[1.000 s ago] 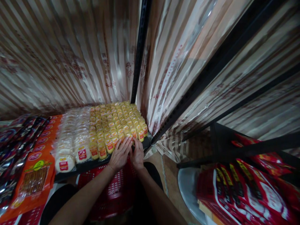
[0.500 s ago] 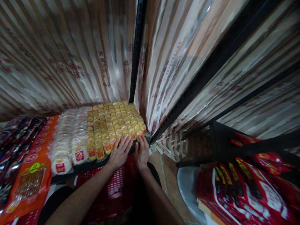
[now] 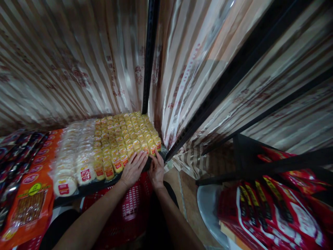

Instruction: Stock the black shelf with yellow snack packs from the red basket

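Note:
My left hand (image 3: 134,169) lies flat, fingers stretched, against the front row of small yellow packets (image 3: 125,139) stacked on a black shelf (image 3: 88,188). Beside it my right hand (image 3: 156,170) presses with extended fingers on the packets at the shelf's right front corner. Neither hand grips anything. To the left of the yellow packets lie rows of round white packets (image 3: 74,156) with red labels.
Orange snack bags (image 3: 31,198) and dark bags (image 3: 11,156) fill the shelf's left part. A red plastic basket (image 3: 130,208) sits below my arms. Black shelf posts (image 3: 148,55) rise in front of striped plastic sheeting. Red bags (image 3: 270,211) lie on a lower shelf at right.
Both hands have slid slightly right along the front row; the right hand moved to the shelf's corner. The view shifted a little left.

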Available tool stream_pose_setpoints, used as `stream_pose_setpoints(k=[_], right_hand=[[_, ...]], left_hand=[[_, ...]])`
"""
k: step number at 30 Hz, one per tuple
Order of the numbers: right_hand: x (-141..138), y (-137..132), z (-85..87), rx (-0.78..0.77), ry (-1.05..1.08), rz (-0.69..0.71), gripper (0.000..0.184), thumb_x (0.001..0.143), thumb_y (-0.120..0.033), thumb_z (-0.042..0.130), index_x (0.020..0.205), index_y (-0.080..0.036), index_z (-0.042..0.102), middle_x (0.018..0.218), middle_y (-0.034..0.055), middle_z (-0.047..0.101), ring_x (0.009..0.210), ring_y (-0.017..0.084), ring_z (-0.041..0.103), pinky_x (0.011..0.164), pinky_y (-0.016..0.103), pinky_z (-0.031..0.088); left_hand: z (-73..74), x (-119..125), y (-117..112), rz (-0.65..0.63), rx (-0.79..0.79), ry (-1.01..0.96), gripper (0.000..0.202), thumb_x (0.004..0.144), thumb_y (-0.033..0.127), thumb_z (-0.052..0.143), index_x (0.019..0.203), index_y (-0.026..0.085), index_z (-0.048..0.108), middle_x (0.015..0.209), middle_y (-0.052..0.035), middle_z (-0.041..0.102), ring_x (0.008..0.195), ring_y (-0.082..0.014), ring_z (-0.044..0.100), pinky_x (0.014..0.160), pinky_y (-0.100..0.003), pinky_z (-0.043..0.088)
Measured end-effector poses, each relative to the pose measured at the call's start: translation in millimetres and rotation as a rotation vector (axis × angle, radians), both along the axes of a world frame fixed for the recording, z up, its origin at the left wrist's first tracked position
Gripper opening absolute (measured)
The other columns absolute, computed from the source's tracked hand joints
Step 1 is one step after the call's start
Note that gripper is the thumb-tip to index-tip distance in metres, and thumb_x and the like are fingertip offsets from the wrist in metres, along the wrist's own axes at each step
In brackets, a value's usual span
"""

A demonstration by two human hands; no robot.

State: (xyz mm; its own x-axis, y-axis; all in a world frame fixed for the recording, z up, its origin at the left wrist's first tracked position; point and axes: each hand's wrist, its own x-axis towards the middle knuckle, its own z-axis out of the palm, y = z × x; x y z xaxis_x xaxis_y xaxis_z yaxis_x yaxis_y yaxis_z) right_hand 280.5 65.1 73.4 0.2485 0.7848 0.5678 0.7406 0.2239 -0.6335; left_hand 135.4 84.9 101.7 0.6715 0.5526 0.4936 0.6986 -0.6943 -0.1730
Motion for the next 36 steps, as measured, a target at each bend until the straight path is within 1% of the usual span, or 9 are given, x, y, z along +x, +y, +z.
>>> stream_pose_setpoints(k=[6,11,13,16,19,24,28,32,36], right_hand=[[-1,0,0.4,0.067,0.014,0.000,0.037,0.082,-0.006,0.036,0.110,-0.017,0.058,0.132,0.0128,0.049,0.126,0.020,0.039,0.100,0.046,0.039],[1,-4,1.7,0.038,0.030,0.004,0.037,0.081,-0.007,0.035,0.109,-0.016,0.057,0.133,0.0136,0.047,0.126,0.020,0.040,0.100,0.046,0.040],[3,-6,1.2,0.019,0.027,0.021,0.038,0.081,-0.007,0.035,0.111,-0.017,0.056,0.135,0.0132,0.045,0.127,0.020,0.039,0.100,0.046,0.040],[6,-9,0.4,0.012,0.021,0.039,0.038,0.081,-0.007,0.035,0.112,-0.016,0.055,0.137,0.0139,0.042,0.128,0.020,0.038,0.101,0.045,0.039],[7,-10,0.1,0.018,0.009,0.043,0.036,0.081,-0.008,0.036,0.111,-0.015,0.056,0.136,0.0149,0.043,0.127,0.021,0.039,0.100,0.044,0.040],[5,-9,-0.4,0.036,0.025,0.021,0.032,0.083,-0.010,0.037,0.108,-0.016,0.057,0.133,0.0140,0.046,0.126,0.021,0.041,0.099,0.045,0.042],[4,-9,0.1,0.032,0.029,0.016,0.032,0.084,-0.010,0.037,0.108,-0.016,0.057,0.133,0.0137,0.047,0.125,0.020,0.042,0.099,0.045,0.042],[5,-9,0.8,0.031,0.022,0.032,0.039,0.083,-0.009,0.036,0.117,-0.016,0.053,0.132,0.0141,0.048,0.125,0.020,0.043,0.099,0.045,0.042],[6,-8,-0.7,0.014,0.003,0.047,0.047,0.083,-0.009,0.035,0.128,-0.015,0.045,0.131,0.0145,0.049,0.125,0.020,0.042,0.100,0.046,0.041]], left_hand=[[-3.6,-1,0,0.020,0.070,-0.067,0.045,0.085,0.009,0.042,0.130,0.012,0.045,0.139,-0.0115,0.043,0.134,-0.0241,0.030,0.108,-0.041,0.032],[-6.7,-2,-2,0.067,0.045,-0.156,0.045,0.084,0.010,0.049,0.128,0.015,0.046,0.137,-0.0145,0.044,0.138,-0.0274,0.020,0.106,-0.046,0.034],[-4.7,-1,-3,0.074,0.023,-0.197,0.045,0.083,0.012,0.051,0.128,0.016,0.046,0.139,-0.0153,0.042,0.138,-0.0290,0.016,0.105,-0.048,0.034],[0.8,1,-3,0.073,0.016,-0.253,0.043,0.083,0.019,0.054,0.126,0.017,0.048,0.141,-0.0162,0.038,0.139,-0.0315,0.013,0.104,-0.051,0.035],[4.5,2,-3,0.056,0.010,-0.251,0.043,0.083,0.022,0.055,0.126,0.017,0.048,0.140,-0.0168,0.038,0.138,-0.0318,0.016,0.104,-0.052,0.034],[4.9,0,-1,0.048,0.003,-0.216,0.044,0.085,0.017,0.050,0.129,0.013,0.044,0.136,-0.0185,0.044,0.135,-0.0266,0.028,0.105,-0.046,0.035],[10.5,2,-4,0.065,0.017,-0.241,0.042,0.086,0.020,0.049,0.127,0.011,0.045,0.135,-0.0185,0.046,0.132,-0.0252,0.033,0.105,-0.045,0.035],[14.2,12,-4,0.058,0.018,-0.215,0.041,0.086,0.021,0.048,0.126,0.011,0.046,0.136,-0.0181,0.045,0.132,-0.0251,0.034,0.106,-0.045,0.035],[7.7,20,2,0.072,-0.007,-0.180,0.041,0.087,0.020,0.047,0.127,0.012,0.046,0.137,-0.0166,0.044,0.132,-0.0247,0.034,0.107,-0.045,0.033]])
